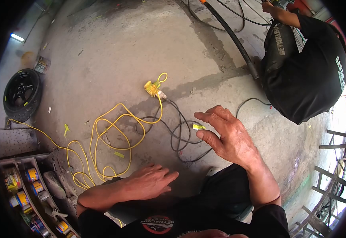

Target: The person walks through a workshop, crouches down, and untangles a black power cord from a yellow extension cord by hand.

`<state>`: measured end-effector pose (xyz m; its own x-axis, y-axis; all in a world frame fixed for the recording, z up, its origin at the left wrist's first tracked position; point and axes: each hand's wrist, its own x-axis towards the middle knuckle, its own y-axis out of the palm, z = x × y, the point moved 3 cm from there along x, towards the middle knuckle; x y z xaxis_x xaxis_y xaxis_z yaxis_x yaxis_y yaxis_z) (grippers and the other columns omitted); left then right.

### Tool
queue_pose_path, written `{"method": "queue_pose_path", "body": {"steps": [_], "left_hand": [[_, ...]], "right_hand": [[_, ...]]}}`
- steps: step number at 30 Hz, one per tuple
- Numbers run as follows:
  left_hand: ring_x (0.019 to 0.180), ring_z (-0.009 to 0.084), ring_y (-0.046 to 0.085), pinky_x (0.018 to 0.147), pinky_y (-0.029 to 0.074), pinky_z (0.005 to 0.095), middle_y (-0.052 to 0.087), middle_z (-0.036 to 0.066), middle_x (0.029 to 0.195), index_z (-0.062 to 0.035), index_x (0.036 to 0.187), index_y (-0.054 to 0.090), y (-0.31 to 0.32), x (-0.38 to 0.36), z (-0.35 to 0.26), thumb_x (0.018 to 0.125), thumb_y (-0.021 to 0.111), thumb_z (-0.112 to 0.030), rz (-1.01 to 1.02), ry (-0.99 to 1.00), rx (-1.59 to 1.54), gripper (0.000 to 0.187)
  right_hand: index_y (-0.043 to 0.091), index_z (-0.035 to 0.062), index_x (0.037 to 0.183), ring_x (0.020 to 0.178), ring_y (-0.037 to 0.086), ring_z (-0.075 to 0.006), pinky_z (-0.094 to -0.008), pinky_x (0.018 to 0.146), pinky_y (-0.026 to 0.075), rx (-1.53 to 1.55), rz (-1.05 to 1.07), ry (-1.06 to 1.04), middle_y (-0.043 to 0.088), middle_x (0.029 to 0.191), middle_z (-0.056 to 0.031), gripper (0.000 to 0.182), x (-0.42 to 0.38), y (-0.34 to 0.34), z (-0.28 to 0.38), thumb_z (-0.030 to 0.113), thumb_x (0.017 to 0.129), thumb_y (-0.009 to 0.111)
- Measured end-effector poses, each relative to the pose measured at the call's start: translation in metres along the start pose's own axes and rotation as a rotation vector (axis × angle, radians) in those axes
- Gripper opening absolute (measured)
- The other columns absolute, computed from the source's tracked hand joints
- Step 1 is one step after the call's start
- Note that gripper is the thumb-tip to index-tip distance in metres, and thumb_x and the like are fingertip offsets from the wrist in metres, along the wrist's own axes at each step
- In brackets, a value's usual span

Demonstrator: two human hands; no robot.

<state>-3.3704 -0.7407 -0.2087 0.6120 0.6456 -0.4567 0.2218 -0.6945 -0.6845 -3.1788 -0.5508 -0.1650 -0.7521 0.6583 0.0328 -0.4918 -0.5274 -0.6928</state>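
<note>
My right hand (232,137) is raised over the floor, its thumb and fingers apart with nothing between them. Just past the fingertips, a small yellow-green scrap (198,127) lies on the concrete beside a looped black cable (177,137). Low in front of my body is my left hand (151,182), palm down, fingers loosely stretched and holding nothing visible. A yellow extension cord (121,115) lies in loose coils beyond it. The cord's yellow socket end (152,88) meets the plug of the black cable.
A co-worker in black (304,75) crouches at the upper right near a thick black hose (234,39). At left are a wheel (22,94), a can (42,64) and a shelf rack (28,160) of cans. Metal stands (331,182) line the right side.
</note>
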Motion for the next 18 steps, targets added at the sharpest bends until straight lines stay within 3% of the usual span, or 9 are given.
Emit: {"method": "queue_pose_path", "body": {"steps": [18], "left_hand": [[0.108, 0.0323, 0.068, 0.101, 0.055, 0.0457, 0.071, 0.015, 0.117, -0.002, 0.149, 0.056, -0.0003, -0.0016, 0.0055, 0.1, 0.075, -0.031, -0.036, 0.009, 0.0, 0.06]], "right_hand": [[0.072, 0.0054, 0.134, 0.11, 0.068, -0.0393, -0.0486, 0.094, 0.058, 0.004, 0.001, 0.003, 0.07, 0.119, -0.015, 0.042, 0.0037, 0.002, 0.0005, 0.022, 0.096, 0.08]]}}
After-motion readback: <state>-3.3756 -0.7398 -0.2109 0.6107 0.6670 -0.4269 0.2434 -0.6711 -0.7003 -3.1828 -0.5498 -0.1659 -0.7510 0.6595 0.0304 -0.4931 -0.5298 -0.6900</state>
